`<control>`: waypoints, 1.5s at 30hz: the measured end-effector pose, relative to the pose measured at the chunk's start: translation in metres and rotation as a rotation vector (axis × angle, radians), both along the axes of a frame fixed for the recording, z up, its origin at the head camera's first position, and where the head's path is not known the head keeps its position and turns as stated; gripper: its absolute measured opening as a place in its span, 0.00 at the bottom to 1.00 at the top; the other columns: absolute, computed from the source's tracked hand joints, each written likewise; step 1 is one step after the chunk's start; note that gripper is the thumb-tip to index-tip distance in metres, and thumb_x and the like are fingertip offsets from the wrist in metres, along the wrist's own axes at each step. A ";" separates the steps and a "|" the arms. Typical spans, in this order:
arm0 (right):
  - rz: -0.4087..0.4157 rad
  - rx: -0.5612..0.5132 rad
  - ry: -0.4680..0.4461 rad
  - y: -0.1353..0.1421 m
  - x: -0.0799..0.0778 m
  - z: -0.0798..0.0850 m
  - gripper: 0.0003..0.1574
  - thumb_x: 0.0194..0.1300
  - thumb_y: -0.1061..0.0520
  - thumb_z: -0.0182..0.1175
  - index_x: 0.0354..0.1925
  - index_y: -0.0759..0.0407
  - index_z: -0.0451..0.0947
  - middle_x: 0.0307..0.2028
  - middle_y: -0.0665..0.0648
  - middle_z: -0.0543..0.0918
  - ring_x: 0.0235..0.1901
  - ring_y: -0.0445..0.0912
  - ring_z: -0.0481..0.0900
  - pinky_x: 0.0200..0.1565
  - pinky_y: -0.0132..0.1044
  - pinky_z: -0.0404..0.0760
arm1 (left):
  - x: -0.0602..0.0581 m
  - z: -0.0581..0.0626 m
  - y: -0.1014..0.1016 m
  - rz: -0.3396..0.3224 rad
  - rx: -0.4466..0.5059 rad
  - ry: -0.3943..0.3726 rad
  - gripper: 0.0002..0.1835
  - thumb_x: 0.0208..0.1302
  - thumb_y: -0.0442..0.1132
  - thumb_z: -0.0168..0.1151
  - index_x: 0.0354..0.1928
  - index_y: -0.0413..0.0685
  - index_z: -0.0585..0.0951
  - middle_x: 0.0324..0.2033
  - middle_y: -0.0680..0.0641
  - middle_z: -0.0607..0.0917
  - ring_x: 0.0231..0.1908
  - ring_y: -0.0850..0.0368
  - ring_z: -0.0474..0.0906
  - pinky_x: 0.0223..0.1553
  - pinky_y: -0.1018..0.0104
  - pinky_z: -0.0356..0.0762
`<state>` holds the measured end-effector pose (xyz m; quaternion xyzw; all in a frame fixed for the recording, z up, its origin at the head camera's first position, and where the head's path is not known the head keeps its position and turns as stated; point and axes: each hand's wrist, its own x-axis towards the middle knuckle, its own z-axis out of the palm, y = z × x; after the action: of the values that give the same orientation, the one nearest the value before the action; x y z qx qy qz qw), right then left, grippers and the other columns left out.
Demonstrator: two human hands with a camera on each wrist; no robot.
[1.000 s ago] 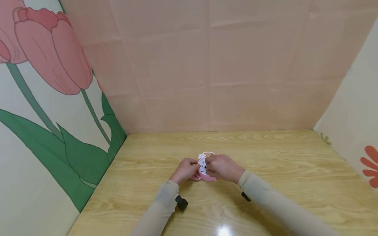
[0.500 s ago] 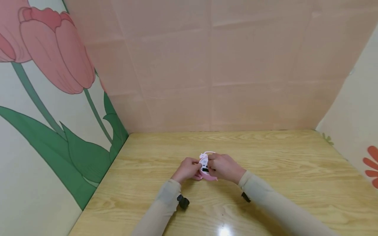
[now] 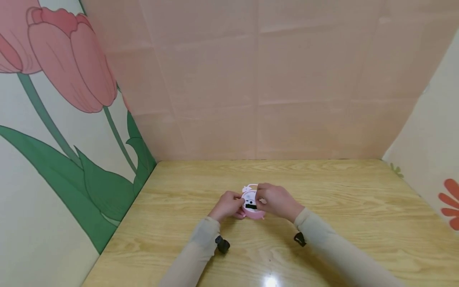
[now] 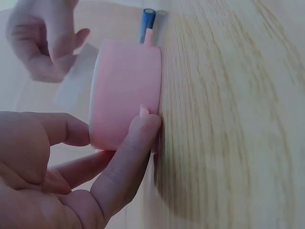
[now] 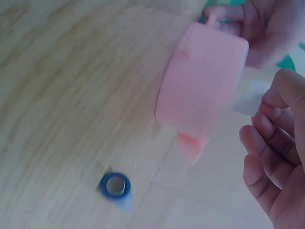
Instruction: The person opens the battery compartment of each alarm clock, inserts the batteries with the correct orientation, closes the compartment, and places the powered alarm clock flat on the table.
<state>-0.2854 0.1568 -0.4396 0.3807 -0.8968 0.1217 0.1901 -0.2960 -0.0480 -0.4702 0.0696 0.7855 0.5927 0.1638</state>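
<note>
Since the frame half a second ago, the right hand (image 3: 277, 199) has drawn back rightward, baring more of the clock's black slot. From the left, the left hand (image 3: 228, 205) curls its fingers and thumb round the side of a round, pink plastic alarm clock (image 4: 126, 93), lying white back up on the pale wood-grain table (image 3: 179, 223). Right thumb and finger pinch a thin, flat, white piece (image 5: 250, 98) near its rim. Farther right, a blue cylinder (image 5: 116, 187) lies near the clock.

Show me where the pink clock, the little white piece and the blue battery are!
Pink clock (image 4: 126, 88): left wrist view, on the middle of its curved side.
Little white piece (image 5: 249, 99): right wrist view, on its bare, uncovered part.
Blue battery (image 4: 146, 26): left wrist view, on its long side.
</note>
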 end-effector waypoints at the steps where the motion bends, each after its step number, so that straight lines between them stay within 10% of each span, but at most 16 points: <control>1: -0.011 -0.015 -0.003 0.003 0.000 0.001 0.08 0.53 0.61 0.67 0.24 0.48 0.80 0.27 0.44 0.73 0.25 0.35 0.68 0.23 0.26 0.71 | 0.000 0.000 0.000 0.004 -0.003 -0.002 0.13 0.67 0.30 0.52 0.46 0.31 0.82 0.24 0.39 0.85 0.20 0.56 0.81 0.26 0.62 0.89; 9: -0.172 -0.047 0.023 0.035 -0.009 0.006 0.06 0.52 0.63 0.67 0.26 0.51 0.82 0.28 0.45 0.77 0.26 0.38 0.73 0.23 0.31 0.77 | 0.002 0.004 0.002 0.023 -0.022 -0.012 0.15 0.66 0.30 0.52 0.50 0.30 0.82 0.24 0.40 0.85 0.20 0.56 0.82 0.26 0.63 0.89; 20: -0.468 0.040 -0.177 0.068 -0.014 -0.005 0.09 0.56 0.61 0.65 0.21 0.55 0.80 0.25 0.52 0.77 0.22 0.43 0.72 0.19 0.38 0.76 | 0.000 0.000 0.003 0.031 -0.006 -0.016 0.14 0.65 0.30 0.52 0.47 0.31 0.82 0.22 0.39 0.84 0.19 0.56 0.82 0.25 0.63 0.89; 45: -0.468 0.053 -0.414 0.066 -0.008 -0.008 0.11 0.67 0.51 0.63 0.29 0.54 0.82 0.24 0.50 0.80 0.23 0.44 0.73 0.21 0.37 0.73 | 0.003 0.005 0.002 0.016 -0.014 -0.006 0.11 0.65 0.29 0.53 0.42 0.31 0.82 0.24 0.37 0.85 0.23 0.52 0.84 0.30 0.58 0.90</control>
<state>-0.2931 0.2223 -0.4472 0.1357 -0.9826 0.1259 0.0164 -0.2925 -0.0464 -0.4650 0.0606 0.7895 0.5888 0.1620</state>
